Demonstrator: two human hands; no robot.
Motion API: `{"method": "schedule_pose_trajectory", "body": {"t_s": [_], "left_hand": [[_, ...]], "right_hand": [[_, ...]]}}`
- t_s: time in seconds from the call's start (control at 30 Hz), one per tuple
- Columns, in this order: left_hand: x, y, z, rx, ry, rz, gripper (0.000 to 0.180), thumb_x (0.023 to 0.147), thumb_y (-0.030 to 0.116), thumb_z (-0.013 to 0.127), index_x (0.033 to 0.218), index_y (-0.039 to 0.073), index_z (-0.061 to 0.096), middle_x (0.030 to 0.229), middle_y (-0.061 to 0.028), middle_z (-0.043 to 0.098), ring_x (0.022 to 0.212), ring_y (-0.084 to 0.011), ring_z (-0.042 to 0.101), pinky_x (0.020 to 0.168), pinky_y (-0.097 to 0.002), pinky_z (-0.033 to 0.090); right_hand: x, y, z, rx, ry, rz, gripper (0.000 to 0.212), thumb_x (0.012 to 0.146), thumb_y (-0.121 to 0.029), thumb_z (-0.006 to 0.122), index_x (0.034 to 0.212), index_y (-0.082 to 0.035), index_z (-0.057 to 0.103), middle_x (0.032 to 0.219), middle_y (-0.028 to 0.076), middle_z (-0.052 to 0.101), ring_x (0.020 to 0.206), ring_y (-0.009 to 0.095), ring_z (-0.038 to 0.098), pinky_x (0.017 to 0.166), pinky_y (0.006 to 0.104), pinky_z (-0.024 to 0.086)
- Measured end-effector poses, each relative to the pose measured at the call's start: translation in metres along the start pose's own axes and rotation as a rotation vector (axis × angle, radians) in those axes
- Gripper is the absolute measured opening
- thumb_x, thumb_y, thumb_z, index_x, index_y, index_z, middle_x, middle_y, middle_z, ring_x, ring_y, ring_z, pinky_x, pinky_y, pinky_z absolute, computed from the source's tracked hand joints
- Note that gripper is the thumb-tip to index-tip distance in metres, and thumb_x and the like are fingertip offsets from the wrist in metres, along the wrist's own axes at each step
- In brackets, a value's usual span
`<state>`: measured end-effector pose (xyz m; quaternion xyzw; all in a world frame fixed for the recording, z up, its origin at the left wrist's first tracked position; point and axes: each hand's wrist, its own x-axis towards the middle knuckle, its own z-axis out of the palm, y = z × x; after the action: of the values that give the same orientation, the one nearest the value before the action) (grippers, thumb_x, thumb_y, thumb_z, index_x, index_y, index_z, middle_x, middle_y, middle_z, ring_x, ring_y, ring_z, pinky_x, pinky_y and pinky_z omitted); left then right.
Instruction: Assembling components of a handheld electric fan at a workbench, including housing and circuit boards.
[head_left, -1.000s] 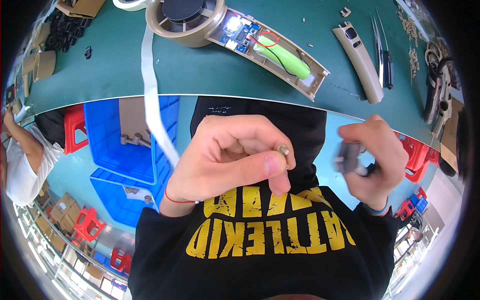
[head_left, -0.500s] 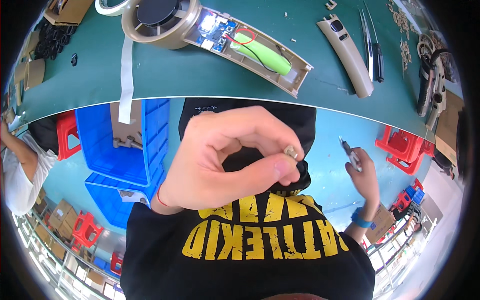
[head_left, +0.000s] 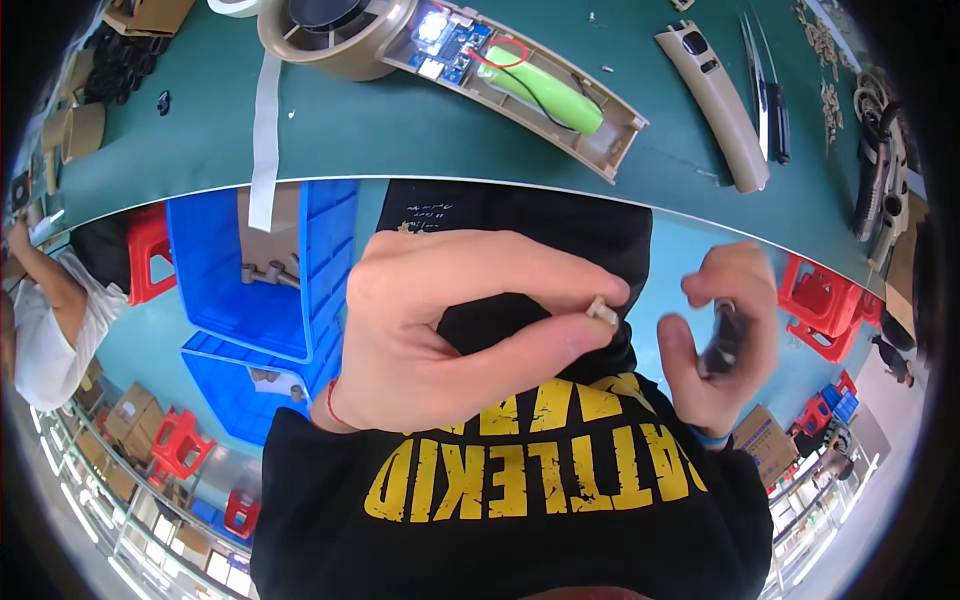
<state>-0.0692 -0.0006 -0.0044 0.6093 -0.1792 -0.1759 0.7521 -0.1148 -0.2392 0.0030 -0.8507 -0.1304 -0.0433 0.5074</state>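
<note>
Over cloth (head_left: 330, 530), the left hand (head_left: 410, 345) pinches a stubby beige piece (head_left: 602, 312); the right hand (head_left: 755, 335) cups a dark, seemingly glossy object (head_left: 721, 348).

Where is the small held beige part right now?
In the head view, the small beige part sits right of centre, pinched between thumb and forefinger of the left hand, with the right hand apart to its right.

One beige piece (head_left: 601, 312) and one dark object (head_left: 722, 345) in my two hands (head_left: 395, 320)
Before me I count one open handle shell (head_left: 617, 150), one green battery (head_left: 545, 92), one blue circuit board (head_left: 457, 48), one hanging white strip (head_left: 265, 140) and two blue crates (head_left: 330, 250).
</note>
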Motion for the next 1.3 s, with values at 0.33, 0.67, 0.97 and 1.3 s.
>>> {"method": "schedule_pose_trajectory", "body": {"t_s": [0.33,0.67,0.97,1.3], "left_hand": [[0.004,0.001,-0.010,-0.270,-0.210,-0.140,0.016,0.083,-0.008,0.066,0.096,-0.016,0.061,0.082,-0.0249,0.069,0.074,-0.0256,0.071,0.069,-0.0306,0.058],[0.007,-0.004,-0.007,-0.338,-0.200,-0.151,0.018,0.083,-0.007,0.067,0.096,-0.016,0.059,0.081,-0.0244,0.068,0.075,-0.0270,0.071,0.070,-0.0338,0.059],[0.009,-0.005,-0.007,-0.399,-0.239,-0.189,0.018,0.086,-0.004,0.068,0.096,-0.014,0.058,0.080,-0.0238,0.068,0.074,-0.0269,0.072,0.067,-0.0322,0.059],[0.003,-0.008,-0.005,-0.414,-0.219,-0.200,0.017,0.086,-0.003,0.068,0.096,-0.013,0.059,0.083,-0.0225,0.068,0.072,-0.0249,0.073,0.065,-0.0295,0.059]], "right_hand": [[0.033,0.001,-0.004,-0.350,-0.111,-0.293,0.041,0.051,0.000,0.067,0.093,0.001,0.067,0.082,0.010,0.058,0.069,0.024,0.052,0.060,0.0342,0.040],[0.037,0.001,-0.014,-0.400,-0.171,-0.320,0.054,0.039,0.001,0.062,0.092,0.005,0.068,0.076,0.011,0.055,0.064,0.023,0.050,0.052,0.0300,0.035],[0.042,0.008,-0.020,-0.372,-0.211,-0.413,0.055,0.041,-0.003,0.061,0.095,0.005,0.068,0.077,0.011,0.057,0.063,0.023,0.051,0.054,0.0338,0.038],[0.042,0.007,-0.021,-0.384,-0.255,-0.403,0.057,0.039,-0.007,0.059,0.094,0.006,0.068,0.077,0.011,0.057,0.062,0.023,0.052,0.054,0.0329,0.038]]}}
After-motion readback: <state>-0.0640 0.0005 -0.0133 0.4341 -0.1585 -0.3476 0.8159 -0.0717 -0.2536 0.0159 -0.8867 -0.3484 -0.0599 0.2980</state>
